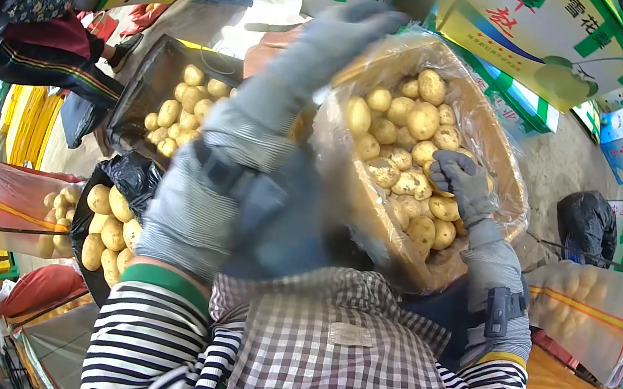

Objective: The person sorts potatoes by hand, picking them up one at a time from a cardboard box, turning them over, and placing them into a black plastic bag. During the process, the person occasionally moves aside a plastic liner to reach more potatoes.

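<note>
Potatoes (423, 120) fill a cardboard box (332, 137) lined with clear plastic, which stands right in front of me. My left hand (351, 35), in a grey glove, is over the far left corner of this box; motion blur smears its fingers. Inside the box at the right, my gloved right hand (464, 187) rests low over the potatoes. Its fingers are curled in, and I cannot tell whether a potato is within them. Beyond my left forearm a dark crate (135, 108) holds more potatoes.
A black bag (138, 177) of larger potatoes sits close at the left. Mesh-sided sacks (594, 297) of potatoes stand on both sides. Printed cartons (547, 48) are stacked at the back and right. A person (49, 67) is at the far left.
</note>
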A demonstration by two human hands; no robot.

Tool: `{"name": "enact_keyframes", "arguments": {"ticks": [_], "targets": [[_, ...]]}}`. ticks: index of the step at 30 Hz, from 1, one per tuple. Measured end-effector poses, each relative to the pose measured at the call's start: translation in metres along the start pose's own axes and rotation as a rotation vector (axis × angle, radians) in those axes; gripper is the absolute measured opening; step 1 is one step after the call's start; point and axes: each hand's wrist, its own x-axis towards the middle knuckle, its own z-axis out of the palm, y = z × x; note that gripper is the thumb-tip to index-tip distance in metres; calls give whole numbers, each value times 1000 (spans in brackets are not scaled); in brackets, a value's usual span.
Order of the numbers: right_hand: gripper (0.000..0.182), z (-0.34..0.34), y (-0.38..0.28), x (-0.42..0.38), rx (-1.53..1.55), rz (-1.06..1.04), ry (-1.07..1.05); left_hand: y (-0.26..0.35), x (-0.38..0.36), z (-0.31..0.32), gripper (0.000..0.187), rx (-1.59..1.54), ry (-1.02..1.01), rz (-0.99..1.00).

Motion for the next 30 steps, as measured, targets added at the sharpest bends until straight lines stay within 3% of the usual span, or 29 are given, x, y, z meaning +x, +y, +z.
{"name": "enact_keyframes", "arguments": {"ticks": [1, 2, 3, 5, 8, 9, 12, 13, 16, 18, 21, 24, 28, 30], "targets": [[26, -4, 6, 1, -38, -1, -20, 19, 3, 36, 41, -64, 19, -44], [26, -5, 8, -3, -106, -22, -30, 44, -6, 60, 42, -164, -125, -128], [25, -2, 9, -7, -175, -46, -34, 7, 2, 83, 39, -667, -336, -79], [26, -1, 11, -15, -263, -117, -23, 17, -19, 112, 34, -642, -349, -228], [23, 4, 14, -19, -228, 76, 9, -10, -8, 116, 36, -565, -254, -479], [31, 0, 31, -9, -366, -29, -6, -16, -2, 111, 38, -690, -181, -516], [41, 9, 60, 14, -537, -53, -30, -26, 15, 102, 29, -862, -118, -475], [51, 12, 64, 28, -730, 12, -136, -29, 21, 98, 36, -833, -171, -502], [56, 56, 61, 47, -907, -258, -255, -26, 23, 93, 33, -868, -214, -492], [55, 49, 169, 87, -646, -314, -96, -32, 26, 96, 31, -897, -155, -460], [54, 82, 73, 61, -1011, 30, -275, -39, 26, 95, 27, -904, -95, -436], [60, 64, 46, 38, -886, 4, -212, -42, 27, 96, 27, -888, -111, -398], [70, 45, -50, -23, -235, 84, -224, -13, 0, 86, 35, -539, -109, -233], [66, 30, -66, -45, -75, -34, -149, -10, -5, 82, 38, -378, -223, -185]]}}
